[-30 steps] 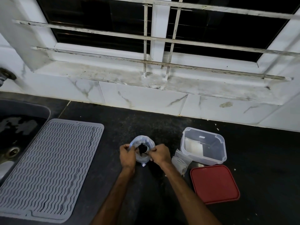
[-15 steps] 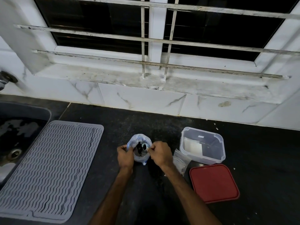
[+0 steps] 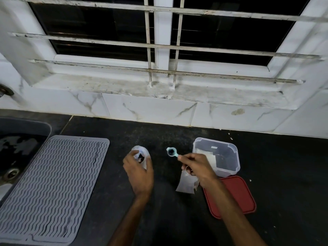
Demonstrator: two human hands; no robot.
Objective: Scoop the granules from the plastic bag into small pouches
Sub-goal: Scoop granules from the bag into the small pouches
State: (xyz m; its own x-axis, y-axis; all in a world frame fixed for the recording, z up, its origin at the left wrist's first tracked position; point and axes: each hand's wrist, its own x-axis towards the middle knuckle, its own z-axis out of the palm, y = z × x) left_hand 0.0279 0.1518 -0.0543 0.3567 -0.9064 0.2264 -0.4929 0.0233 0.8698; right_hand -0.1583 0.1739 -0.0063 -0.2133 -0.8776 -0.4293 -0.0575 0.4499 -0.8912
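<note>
A small clear plastic bag [image 3: 140, 153] with dark granules inside stands on the black counter. My left hand [image 3: 139, 172] grips its side, fingers curled round it. My right hand [image 3: 197, 166] pinches the handle of a small teal scoop [image 3: 171, 152], whose bowl holds dark granules and hovers to the right of the bag. A small clear pouch [image 3: 185, 183] hangs below my right hand; its top is hidden under the fingers, so I cannot tell how it is held.
A clear plastic container [image 3: 217, 156] stands open to the right, its red lid [image 3: 232, 197] lying in front of it. A grey ribbed drying mat [image 3: 51, 187] covers the counter's left, beside a dark sink [image 3: 16, 153]. A tiled wall and window sill rise behind.
My right hand has left the bag's mouth and moved right, lifting the loaded scoop out. The left hand shifted from the rim to the bag's side.
</note>
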